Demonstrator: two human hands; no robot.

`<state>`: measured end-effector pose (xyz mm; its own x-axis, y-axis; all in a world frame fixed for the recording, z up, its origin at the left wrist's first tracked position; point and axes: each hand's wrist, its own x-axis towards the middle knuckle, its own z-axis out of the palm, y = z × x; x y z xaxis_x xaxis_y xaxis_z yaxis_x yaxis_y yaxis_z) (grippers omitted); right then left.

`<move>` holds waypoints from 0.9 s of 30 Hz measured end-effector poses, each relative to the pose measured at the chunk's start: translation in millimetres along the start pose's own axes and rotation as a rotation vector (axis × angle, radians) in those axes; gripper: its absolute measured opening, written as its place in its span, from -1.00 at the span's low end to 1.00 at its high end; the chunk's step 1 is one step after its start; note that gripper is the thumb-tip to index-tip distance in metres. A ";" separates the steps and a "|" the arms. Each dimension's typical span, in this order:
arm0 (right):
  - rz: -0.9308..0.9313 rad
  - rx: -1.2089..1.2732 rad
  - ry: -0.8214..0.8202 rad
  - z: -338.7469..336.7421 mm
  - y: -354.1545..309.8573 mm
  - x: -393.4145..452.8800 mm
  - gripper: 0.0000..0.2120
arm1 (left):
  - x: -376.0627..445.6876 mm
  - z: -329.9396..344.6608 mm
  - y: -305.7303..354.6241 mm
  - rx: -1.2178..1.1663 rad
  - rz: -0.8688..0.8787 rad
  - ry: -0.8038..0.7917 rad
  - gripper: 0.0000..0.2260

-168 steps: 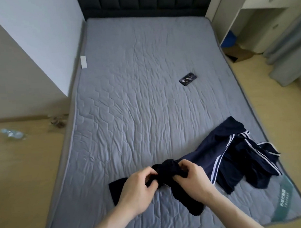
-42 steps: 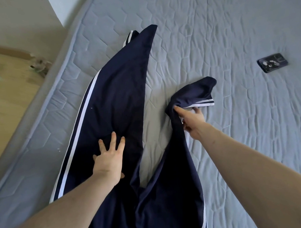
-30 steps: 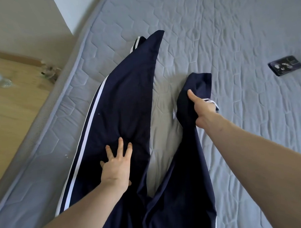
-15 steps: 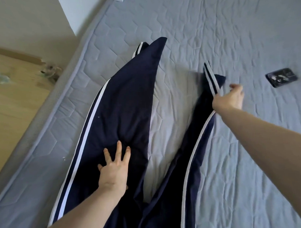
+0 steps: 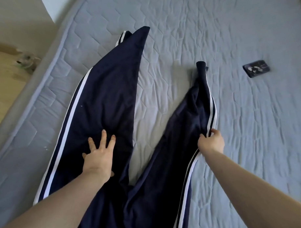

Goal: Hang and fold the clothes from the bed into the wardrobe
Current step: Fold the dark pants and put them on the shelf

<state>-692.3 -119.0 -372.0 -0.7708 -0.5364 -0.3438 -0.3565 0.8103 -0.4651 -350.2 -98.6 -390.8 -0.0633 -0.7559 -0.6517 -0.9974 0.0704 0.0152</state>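
Note:
Navy track trousers (image 5: 105,98) with white side stripes lie spread on the grey quilted mattress (image 5: 203,26), legs pointing away from me in a V. My left hand (image 5: 99,155) presses flat, fingers spread, on the left leg near the thigh. My right hand (image 5: 211,142) pinches the striped outer seam of the right leg (image 5: 186,122) about halfway along it. That leg is bunched and partly lifted, its cuff standing up at the far end. The waist end is hidden below my arms.
A dark phone (image 5: 256,70) lies on the mattress to the right of the trousers. The bed's left edge (image 5: 18,118) runs diagonally, with wooden floor (image 5: 3,73) beyond it and some small debris by the wall.
My right hand has slid back from the right leg's cuff to its middle and now pinches the striped seam there; that leg has bunched up. My left hand stays pressed on the left leg.

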 end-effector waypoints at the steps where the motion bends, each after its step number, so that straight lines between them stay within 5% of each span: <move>1: -0.040 -0.055 -0.042 -4.4 5.4 -8.9 -0.45 | 0.0 -0.3 1.0 -0.004 -0.001 0.004 0.19; 6: -0.147 -0.029 -0.217 -6.2 46.9 -105.0 -0.23 | -8.9 1.6 -5.8 -0.018 0.045 0.040 0.14; 10: -0.049 -0.045 -0.366 5.0 103.4 -201.9 -0.05 | -47.0 20.8 -31.5 -0.193 0.115 0.250 -0.03; 15: 0.110 -0.165 -0.419 -4.9 154.5 -266.8 -0.01 | -134.1 77.7 -86.8 -0.293 -0.044 0.466 -0.14; 22: 0.181 -0.177 -0.524 -41.1 184.0 -285.1 -0.21 | -225.2 139.3 -115.6 -0.679 -0.418 0.018 -0.29; 27: 0.107 -0.172 -0.592 -66.7 182.9 -294.7 -0.22 | -234.1 129.3 -95.3 -0.955 -0.669 -0.018 -0.27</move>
<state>-565.6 203.0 -301.4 -0.4008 -0.4499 -0.7981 -0.4113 0.8668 -0.2821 -235.9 155.8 -337.8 0.4783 -0.4466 -0.7562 -0.4522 -0.8634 0.2239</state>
